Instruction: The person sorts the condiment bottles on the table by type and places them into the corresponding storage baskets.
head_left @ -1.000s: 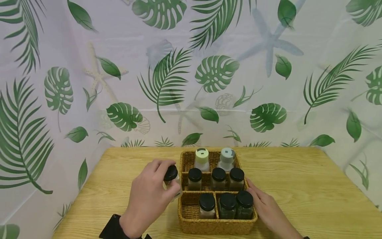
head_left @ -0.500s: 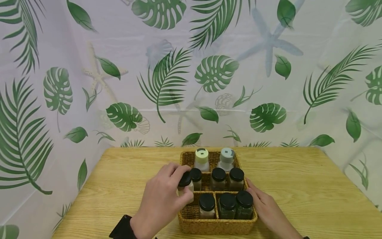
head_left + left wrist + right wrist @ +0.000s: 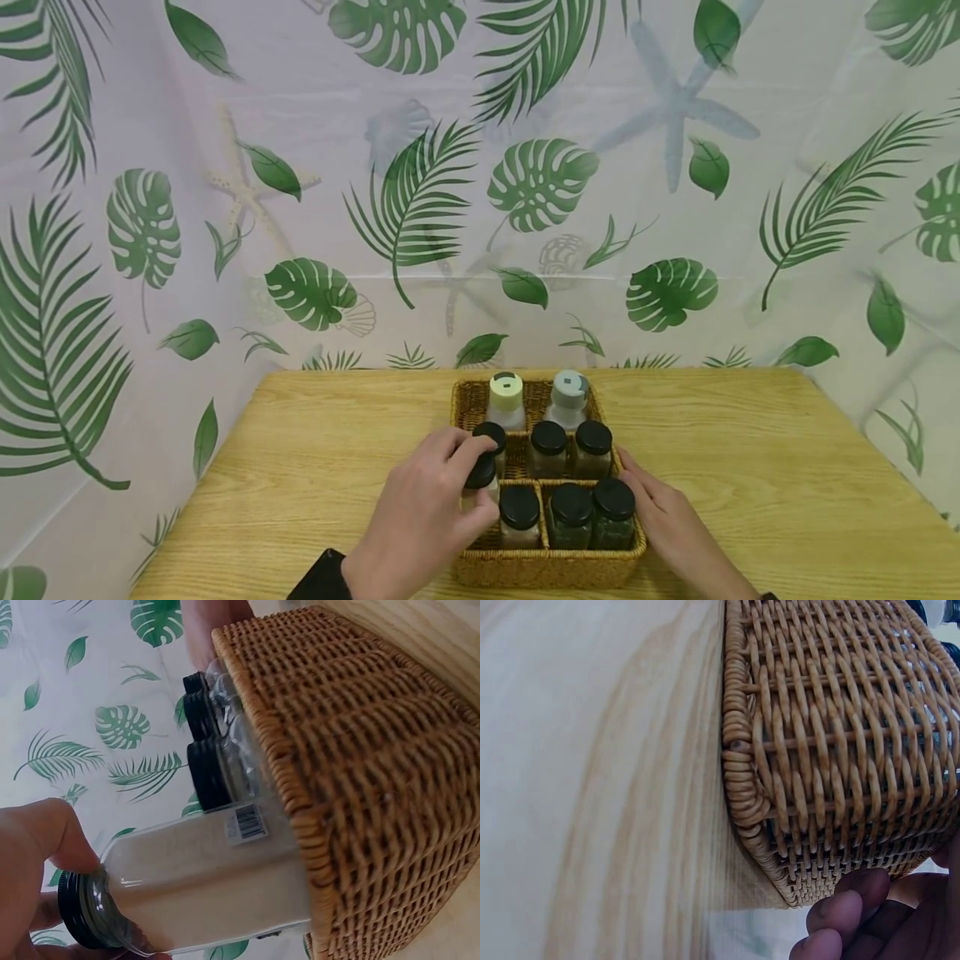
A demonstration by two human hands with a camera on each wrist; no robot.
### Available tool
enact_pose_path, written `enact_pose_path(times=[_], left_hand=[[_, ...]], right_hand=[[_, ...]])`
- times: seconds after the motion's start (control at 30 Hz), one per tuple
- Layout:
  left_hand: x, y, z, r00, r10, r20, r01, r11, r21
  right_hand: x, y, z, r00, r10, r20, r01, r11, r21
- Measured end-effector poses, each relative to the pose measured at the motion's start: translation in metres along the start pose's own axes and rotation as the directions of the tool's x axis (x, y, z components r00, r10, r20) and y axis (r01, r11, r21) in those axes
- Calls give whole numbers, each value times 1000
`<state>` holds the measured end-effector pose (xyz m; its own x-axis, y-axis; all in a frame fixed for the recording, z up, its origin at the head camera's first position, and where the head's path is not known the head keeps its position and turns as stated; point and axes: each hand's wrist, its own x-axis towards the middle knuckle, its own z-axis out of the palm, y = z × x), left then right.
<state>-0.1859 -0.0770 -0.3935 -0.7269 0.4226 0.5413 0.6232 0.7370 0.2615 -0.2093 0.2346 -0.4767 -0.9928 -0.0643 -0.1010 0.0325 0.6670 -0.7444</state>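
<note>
My left hand grips a clear spice jar round its black lid and neck. Pale powder fills most of this jar, and a barcode sticker is on its side. In the head view the jar is over the front left compartment of the wicker basket, beside another black-lidded jar. In the left wrist view its base is at the basket's rim, partly hidden behind it. At the basket's right side my right hand holds the wall; in the right wrist view its fingertips are bent near the basket's corner.
Two dark-green jars stand in the front right compartment. Several black-lidded jars fill the middle row. Behind them are a yellow-capped bottle and a grey-capped bottle. A leaf-patterned sheet hangs behind the wooden table.
My left hand has carried the jar rightward from outside the basket, then slightly down over the front left compartment. The right hand and the basket have stayed in place.
</note>
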Motion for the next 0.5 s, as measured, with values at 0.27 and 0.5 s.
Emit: enact_pose_path(times=[0.27, 0.5], left_hand=[[-5, -2, 8, 999, 11, 41, -10, 1000, -24], [-10, -5, 14, 994, 8, 106, -1, 998, -66]], right_hand=[[1, -1, 1, 999, 33, -3, -32, 999, 17], [0, 0, 0, 1000, -11, -9, 11, 1000, -1]])
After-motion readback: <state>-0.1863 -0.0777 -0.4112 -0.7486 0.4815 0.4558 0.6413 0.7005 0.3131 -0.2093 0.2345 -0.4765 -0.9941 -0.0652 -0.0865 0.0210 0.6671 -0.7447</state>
